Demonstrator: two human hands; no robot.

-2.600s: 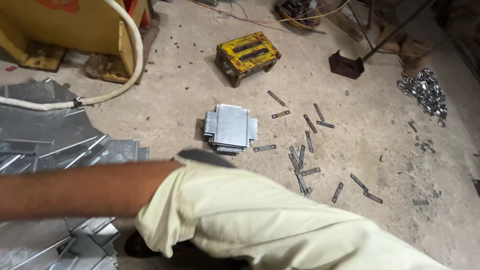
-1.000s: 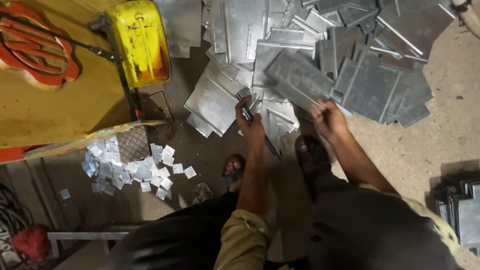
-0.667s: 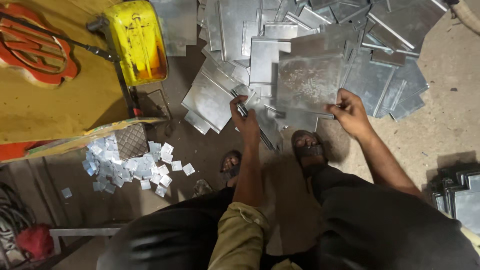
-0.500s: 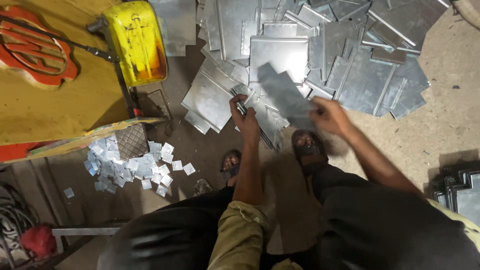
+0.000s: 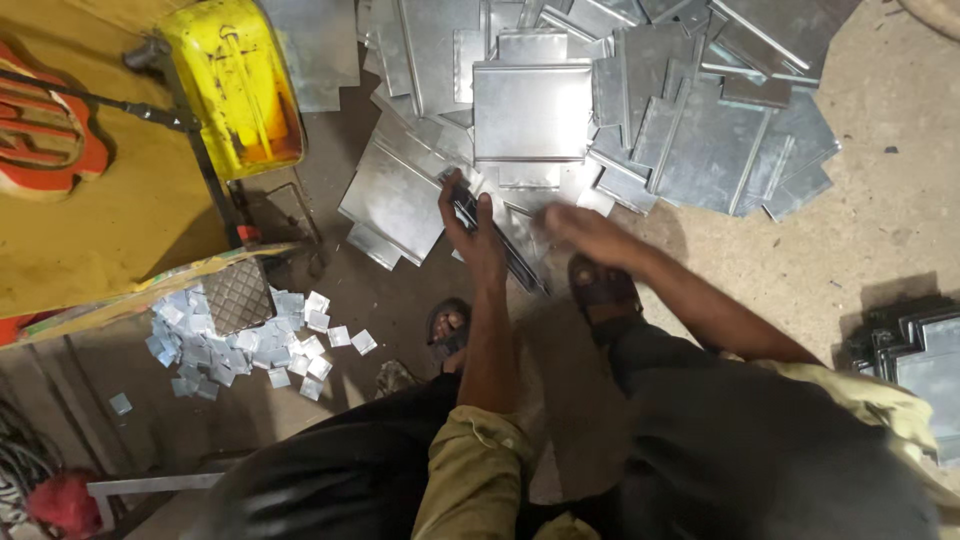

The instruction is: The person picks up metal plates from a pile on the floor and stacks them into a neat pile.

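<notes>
left hand (image 5: 472,228) on metal strips (image 5: 500,245)

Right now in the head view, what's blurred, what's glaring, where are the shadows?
Head view: right hand is smeared by motion blur; left hand, gripping a dark narrow tool, is sharper. The square sheet-metal panel on top of the pile catches bright glare. Deep shadow lies under the yellow machine and along the bottom left; the small metal squares stay readable.

Left hand (image 5: 478,228) grips dark tool (image 5: 470,212); right hand (image 5: 585,228) over metal sheets (image 5: 530,110)
</notes>
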